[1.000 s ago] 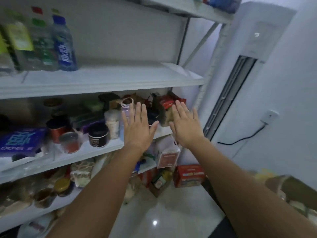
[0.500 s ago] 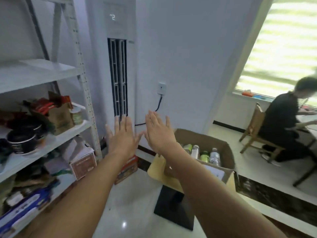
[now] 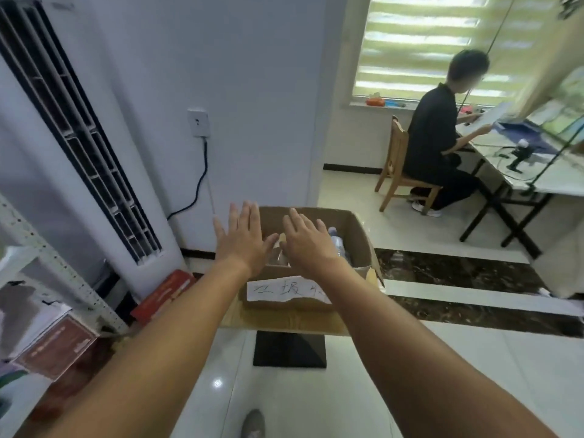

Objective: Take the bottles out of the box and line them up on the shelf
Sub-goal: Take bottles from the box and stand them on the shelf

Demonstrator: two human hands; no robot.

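The left hand (image 3: 243, 238) and right hand (image 3: 308, 243) hover over the box (image 3: 358, 240), each grip wide and holding nothing, and they hide most of the bottles (image 3: 338, 246) inside, so a blind grab could knock one over.

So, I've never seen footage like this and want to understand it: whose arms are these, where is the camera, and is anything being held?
No machine here: these are a person's two bare arms, filmed by one wide-angle camera worn on their head, looking forward and down, so the arms enter from the bottom edge. The left hand and right hand are flat and open, fingers spread, held out toward an open cardboard box; neither holds anything. A clear bottle shows in the box beside the right hand; the hands hide the rest. The box bears a handwritten paper label and sits on a small stand. At left are a tall air conditioner and a metal shelf. Another person sits at a desk.
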